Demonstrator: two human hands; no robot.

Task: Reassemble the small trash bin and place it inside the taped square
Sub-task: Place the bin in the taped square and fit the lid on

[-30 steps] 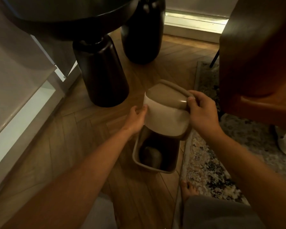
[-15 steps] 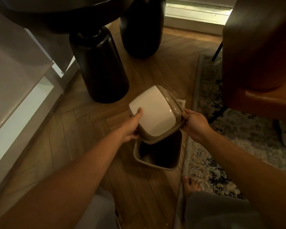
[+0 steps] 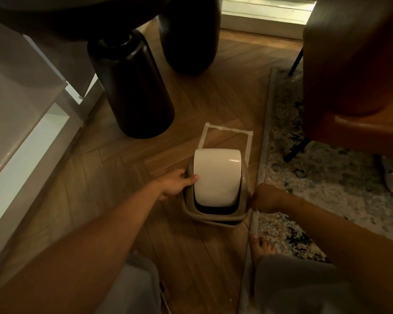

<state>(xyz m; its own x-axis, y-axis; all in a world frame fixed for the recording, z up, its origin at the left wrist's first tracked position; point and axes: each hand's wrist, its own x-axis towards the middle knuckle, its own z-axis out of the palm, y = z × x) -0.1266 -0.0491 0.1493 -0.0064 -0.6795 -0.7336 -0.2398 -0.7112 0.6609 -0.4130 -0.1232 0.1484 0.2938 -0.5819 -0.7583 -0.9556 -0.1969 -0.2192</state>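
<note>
The small tan trash bin (image 3: 210,217) stands on the wood floor with its lid frame resting on the rim and the white swing flap (image 3: 216,175) tilted up. My left hand (image 3: 176,184) grips the lid's left edge, thumb against the flap. My right hand (image 3: 267,198) is curled at the lid's right edge, fingers hidden behind it. The white taped square (image 3: 227,131) lies on the floor just beyond the bin; the bin covers its near side, and its far and side strips show.
Two dark rounded table legs (image 3: 134,91) stand beyond the square, the second (image 3: 188,37) farther back. A patterned rug (image 3: 315,177) borders the bin on the right, with a brown chair (image 3: 354,64) on it. A white cabinet (image 3: 21,109) lines the left. My bare foot (image 3: 260,247) is behind the bin.
The lid was held tilted above the open bin body; both hands have lowered it onto the rim. The taped square, hidden before, now shows beyond the bin.
</note>
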